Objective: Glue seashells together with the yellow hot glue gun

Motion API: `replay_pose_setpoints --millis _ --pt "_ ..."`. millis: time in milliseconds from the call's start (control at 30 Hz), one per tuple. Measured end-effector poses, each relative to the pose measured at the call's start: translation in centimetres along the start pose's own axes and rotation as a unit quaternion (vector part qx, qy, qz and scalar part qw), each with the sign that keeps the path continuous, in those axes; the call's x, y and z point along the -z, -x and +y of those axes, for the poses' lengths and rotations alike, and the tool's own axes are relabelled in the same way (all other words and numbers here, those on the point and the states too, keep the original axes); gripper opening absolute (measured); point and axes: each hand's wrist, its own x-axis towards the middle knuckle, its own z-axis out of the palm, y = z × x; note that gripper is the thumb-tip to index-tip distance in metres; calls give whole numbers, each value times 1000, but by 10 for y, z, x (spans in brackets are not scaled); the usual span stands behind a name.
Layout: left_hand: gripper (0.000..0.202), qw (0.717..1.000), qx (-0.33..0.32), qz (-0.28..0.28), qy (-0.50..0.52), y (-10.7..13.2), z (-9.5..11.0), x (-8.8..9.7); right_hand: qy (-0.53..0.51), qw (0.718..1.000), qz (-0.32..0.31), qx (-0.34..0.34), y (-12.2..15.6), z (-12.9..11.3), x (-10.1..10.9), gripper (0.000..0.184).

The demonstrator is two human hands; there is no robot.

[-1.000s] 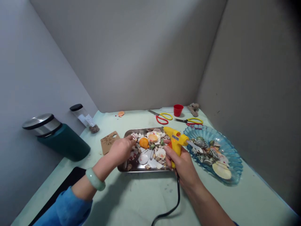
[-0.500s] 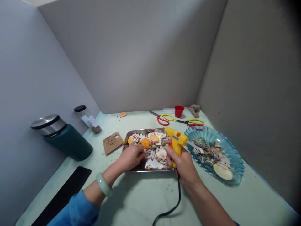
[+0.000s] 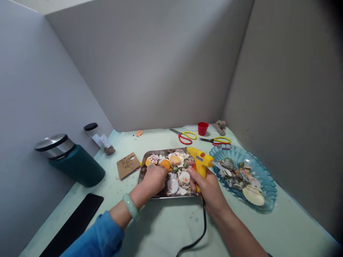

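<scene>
A steel tray (image 3: pixel 143 167) full of several mixed seashells lies in the middle of the pale green table. My left hand (image 3: pixel 154 178), with a jade bangle on the wrist, rests knuckles-up among the shells in the tray's near left part; its fingers are curled down and what they hold is hidden. An orange shell (image 3: pixel 165 164) lies just beyond it. My right hand (image 3: pixel 207 185) grips the handle of a yellow glue gun (image 3: pixel 199 160) over the tray's right edge, its nozzle pointing up and left. The gun's black cord (image 3: pixel 202 228) trails toward me.
A blue glass dish (image 3: pixel 261 175) of shells sits to the right. Two scissors (image 3: pixel 186 135) (image 3: pixel 218 140), a red cup (image 3: pixel 203 128) and a brown lump lie at the back. At left stand a green steel-lidded flask (image 3: pixel 72 162), a small jar, a brown card and a black slab (image 3: pixel 72 225).
My left hand slid from the tray's left edge rightward and toward me, deeper among the shells. The right hand and glue gun have barely moved.
</scene>
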Motion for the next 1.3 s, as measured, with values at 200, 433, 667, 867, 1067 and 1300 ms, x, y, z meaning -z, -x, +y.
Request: replay_pose_setpoints --millis 200,433,667,867,1067,1300 --pt "15 1000 -3 -16 -16 -5 4 0 -20 1000 3 -2 1 -1 -2 42" --pt "24 999 30 33 3 7 1 -1 -3 1000 2 19 -1 1 -1 39" --pt "25 991 -12 -17 131 5 3 -15 71 996 25 56 -2 5 -4 30" --pt "23 998 4 -41 57 9 9 -5 161 979 45 115 0 10 -7 19" --pt "21 996 -5 -26 86 10 6 -8 207 966 52 149 3 14 -6 19" --pt "17 976 -52 101 187 20 -6 -9 240 955 49 170 -1 21 -7 13"
